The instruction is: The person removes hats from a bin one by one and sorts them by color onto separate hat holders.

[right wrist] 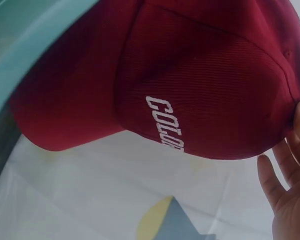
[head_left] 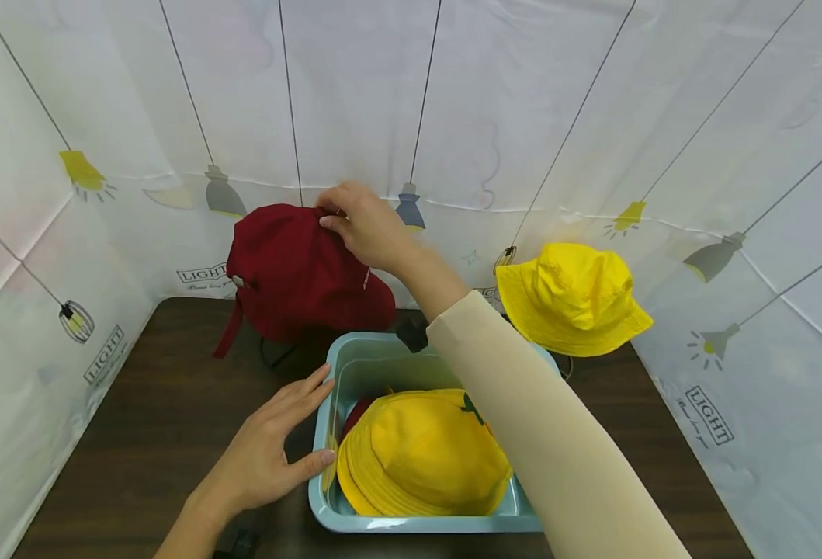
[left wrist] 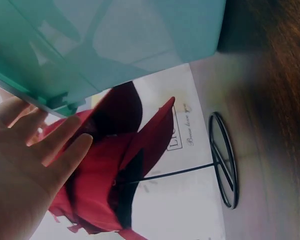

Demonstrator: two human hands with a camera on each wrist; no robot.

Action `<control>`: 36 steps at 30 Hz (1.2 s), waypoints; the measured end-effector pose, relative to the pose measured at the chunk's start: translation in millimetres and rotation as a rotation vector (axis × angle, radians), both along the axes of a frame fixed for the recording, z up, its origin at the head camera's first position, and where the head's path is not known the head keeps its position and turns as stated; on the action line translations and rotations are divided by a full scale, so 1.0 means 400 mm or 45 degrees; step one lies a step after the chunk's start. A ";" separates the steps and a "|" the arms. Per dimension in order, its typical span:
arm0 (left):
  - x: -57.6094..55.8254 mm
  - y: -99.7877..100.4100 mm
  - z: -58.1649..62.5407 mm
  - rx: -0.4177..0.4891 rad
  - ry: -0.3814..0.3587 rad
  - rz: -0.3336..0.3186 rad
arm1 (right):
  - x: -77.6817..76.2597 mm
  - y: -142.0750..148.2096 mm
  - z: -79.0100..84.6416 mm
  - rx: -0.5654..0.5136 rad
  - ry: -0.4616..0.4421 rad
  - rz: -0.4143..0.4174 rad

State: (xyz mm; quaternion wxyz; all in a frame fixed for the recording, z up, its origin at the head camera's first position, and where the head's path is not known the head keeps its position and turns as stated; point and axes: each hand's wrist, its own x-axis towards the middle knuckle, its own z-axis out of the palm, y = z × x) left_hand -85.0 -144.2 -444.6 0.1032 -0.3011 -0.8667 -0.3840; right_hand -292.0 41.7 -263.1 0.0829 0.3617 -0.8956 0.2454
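My right hand [head_left: 372,229] pinches the top of a dark red baseball cap [head_left: 299,272] at the back left. White lettering [right wrist: 165,122] runs across the cap's front in the right wrist view, and the fingertips are at its crown. Two red brims show in the left wrist view, above a black wire stand [left wrist: 232,165]. With fingers spread, my left hand [head_left: 260,446] touches the left rim of a light blue plastic tub [head_left: 411,525]. Inside the tub lie yellow bucket hats [head_left: 431,450], stacked, with a bit of dark red fabric [head_left: 358,415] partly hidden beneath.
Another yellow bucket hat [head_left: 571,295] sits at the back right, a thin wire showing under it. The dark wooden table [head_left: 138,435] is bordered by a white printed curtain [head_left: 383,93] at the back and sides. My right sleeve crosses above the tub.
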 end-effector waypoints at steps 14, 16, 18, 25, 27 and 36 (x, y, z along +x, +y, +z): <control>-0.002 0.001 -0.002 -0.008 0.019 -0.012 | -0.003 -0.051 -0.080 0.115 0.047 0.008; -0.002 0.001 -0.003 -0.008 0.018 -0.012 | -0.005 -0.059 -0.089 0.116 0.046 0.011; -0.001 0.000 -0.002 -0.006 0.015 -0.014 | -0.006 -0.066 -0.097 0.116 0.036 0.010; -0.001 0.002 0.002 -0.007 -0.001 -0.019 | -0.007 -0.072 -0.112 0.084 0.003 -0.054; -0.001 0.003 0.002 -0.009 -0.003 -0.016 | -0.005 -0.070 -0.109 0.092 -0.014 -0.061; -0.001 0.004 0.000 0.000 0.004 -0.004 | 0.023 -0.035 -0.052 0.154 -0.018 -0.058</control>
